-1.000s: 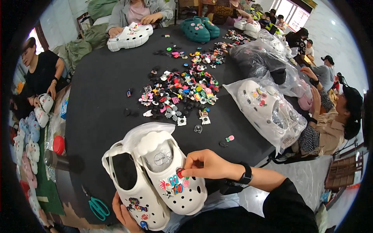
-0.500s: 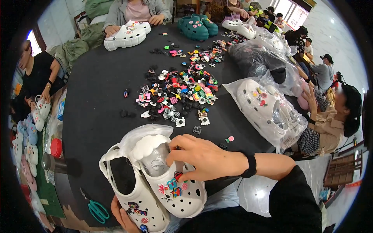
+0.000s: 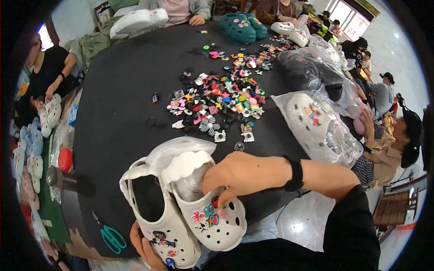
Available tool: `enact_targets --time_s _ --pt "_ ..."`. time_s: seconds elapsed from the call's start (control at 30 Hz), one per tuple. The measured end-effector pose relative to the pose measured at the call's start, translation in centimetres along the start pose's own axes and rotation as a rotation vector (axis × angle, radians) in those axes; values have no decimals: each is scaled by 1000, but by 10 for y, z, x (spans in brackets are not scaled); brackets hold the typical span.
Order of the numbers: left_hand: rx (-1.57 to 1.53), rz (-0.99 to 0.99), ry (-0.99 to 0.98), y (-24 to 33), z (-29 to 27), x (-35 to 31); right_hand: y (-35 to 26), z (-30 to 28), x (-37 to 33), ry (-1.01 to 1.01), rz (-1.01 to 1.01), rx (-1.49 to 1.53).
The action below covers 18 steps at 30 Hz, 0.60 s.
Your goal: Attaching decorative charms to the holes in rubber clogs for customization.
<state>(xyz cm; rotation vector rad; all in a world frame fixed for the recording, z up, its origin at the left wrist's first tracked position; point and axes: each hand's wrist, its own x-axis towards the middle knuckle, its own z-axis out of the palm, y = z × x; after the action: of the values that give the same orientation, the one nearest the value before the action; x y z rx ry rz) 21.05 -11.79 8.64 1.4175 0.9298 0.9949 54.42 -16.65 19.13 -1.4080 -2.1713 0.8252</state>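
Observation:
Two off-white clogs lie side by side at the table's near edge, toes toward me. My left hand (image 3: 147,247) is closed around the outer side of the left clog (image 3: 183,234), which bears several colourful charms (image 3: 163,242). On the right clog (image 3: 210,240) sits a cluster of bright charms (image 3: 205,217). My right hand (image 3: 248,174) reaches over its opening, with fingers inside the shoe and the thumb outside against a red shoe charm (image 3: 215,202). Those fingertips are hidden. Clear plastic padding (image 3: 192,183) shows inside the right clog.
Loose shoe charms (image 3: 217,101) lie heaped mid-table. Bagged white clogs (image 3: 312,122) lie at right, green clogs (image 3: 237,29) at the far edge. Teal-handled scissors (image 3: 113,239) and a metal flask (image 3: 61,178) are at left. Across the table, a person is beside a white clog (image 3: 138,23).
The view has shifted slightly, so the table contents appear further right. My right hand stays at the right clog, thumb by the red charm. The far person's white clog has tilted and moved back.

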Motion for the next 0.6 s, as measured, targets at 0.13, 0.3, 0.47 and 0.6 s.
enact_targets --time_s 0.13,0.3,0.47,0.6 --pt "94 -24 0 3 -8 0 -7 -14 17 -249 34 -122" --pt "85 -32 -15 3 -12 -2 -9 -5 16 -238 177 -5" --pt "128 -26 -14 9 -8 -1 -6 10 5 -41 108 -17" --pt "174 -16 -6 4 -11 0 -6 9 6 -34 171 -2"
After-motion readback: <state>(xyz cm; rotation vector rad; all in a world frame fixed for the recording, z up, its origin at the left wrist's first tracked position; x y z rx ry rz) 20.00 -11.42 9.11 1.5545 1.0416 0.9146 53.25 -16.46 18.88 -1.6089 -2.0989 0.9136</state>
